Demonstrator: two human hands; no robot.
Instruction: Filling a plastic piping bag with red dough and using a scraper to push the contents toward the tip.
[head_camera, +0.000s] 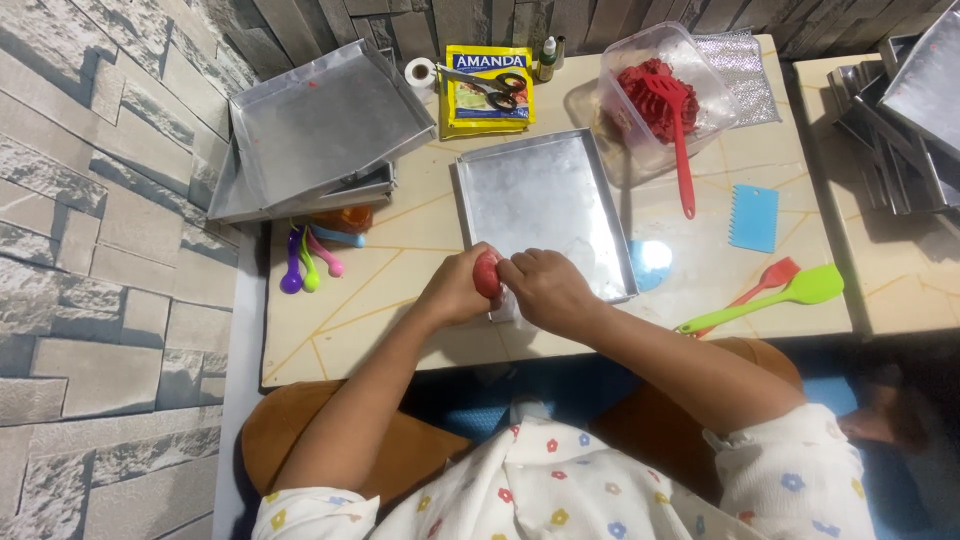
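A small red ball of dough (487, 275) sits between my two hands at the near edge of a shiny metal baking tray (545, 200). My left hand (455, 290) cups it from the left. My right hand (545, 288) presses against it from the right, fingers curled over it. Under my hands lies something white and thin (505, 308), partly hidden. A clear plastic tub (655, 100) at the back holds more red dough and a red slotted spatula (682, 150).
Stacked metal trays (310, 130) lie at the back left, more trays (905, 110) on the right. Coloured measuring spoons (310, 262), a yellow packet with scissors (490, 88), a blue scraper (753, 217), and green (770, 300) and red spatulas lie on the low table.
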